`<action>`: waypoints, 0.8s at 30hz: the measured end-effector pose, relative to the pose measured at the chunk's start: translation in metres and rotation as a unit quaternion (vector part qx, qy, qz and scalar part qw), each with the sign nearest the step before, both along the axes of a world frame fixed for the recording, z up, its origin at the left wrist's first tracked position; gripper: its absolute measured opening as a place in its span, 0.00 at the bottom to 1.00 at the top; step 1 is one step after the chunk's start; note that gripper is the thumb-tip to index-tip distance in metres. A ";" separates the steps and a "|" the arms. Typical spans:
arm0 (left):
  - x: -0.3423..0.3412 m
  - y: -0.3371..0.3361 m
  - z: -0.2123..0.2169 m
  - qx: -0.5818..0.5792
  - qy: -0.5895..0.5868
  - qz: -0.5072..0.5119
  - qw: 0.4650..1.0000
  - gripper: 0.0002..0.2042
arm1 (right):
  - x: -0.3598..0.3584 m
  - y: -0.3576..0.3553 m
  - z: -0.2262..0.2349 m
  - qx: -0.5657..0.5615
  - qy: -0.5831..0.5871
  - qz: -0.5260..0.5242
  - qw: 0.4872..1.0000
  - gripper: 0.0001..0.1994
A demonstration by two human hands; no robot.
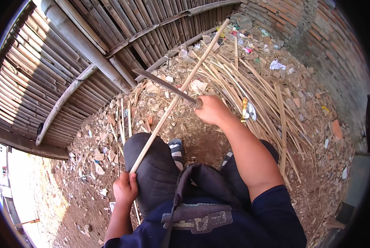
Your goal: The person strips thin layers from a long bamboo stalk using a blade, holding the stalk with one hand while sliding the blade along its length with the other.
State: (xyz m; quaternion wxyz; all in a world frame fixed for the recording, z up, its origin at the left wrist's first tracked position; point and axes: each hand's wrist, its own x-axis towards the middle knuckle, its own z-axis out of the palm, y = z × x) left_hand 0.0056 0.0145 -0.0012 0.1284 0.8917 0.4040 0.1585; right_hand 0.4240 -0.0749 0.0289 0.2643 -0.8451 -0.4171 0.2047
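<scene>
Left hand (125, 188) fingers closed round near end of bamboo strip (177, 96), which slants away over knee. Right hand (212, 109) fingers clenched on knife (164, 84) handle, blade crossing strip beyond fingers. Cut strips pile (251, 78) behind.

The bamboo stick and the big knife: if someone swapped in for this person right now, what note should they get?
Left hand: closed around the near end of the bamboo stick, beside the left knee.
Right hand: gripping the handle of the knife; its blade lies across the stick, about halfway along it.
The stick slants up and away, its far end toward the bamboo fence.
Done: a heap of thin bamboo strips lies on the ground ahead, right of the stick.
Left: the stick looks whole; no cut shows yet.
</scene>
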 end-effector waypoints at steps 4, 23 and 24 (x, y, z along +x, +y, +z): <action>-0.001 0.000 -0.007 -0.015 -0.028 0.006 0.999 0.13 | -0.036 0.004 0.004 -0.001 -0.043 0.126 0.991 0.13; 0.001 -0.007 0.021 0.066 -0.003 0.013 0.998 0.11 | -0.027 -0.004 0.014 -0.070 -0.125 0.157 0.977 0.14; 0.001 -0.010 0.022 0.066 -0.003 0.014 0.998 0.11 | -0.019 -0.003 0.005 -0.062 -0.095 0.126 0.986 0.17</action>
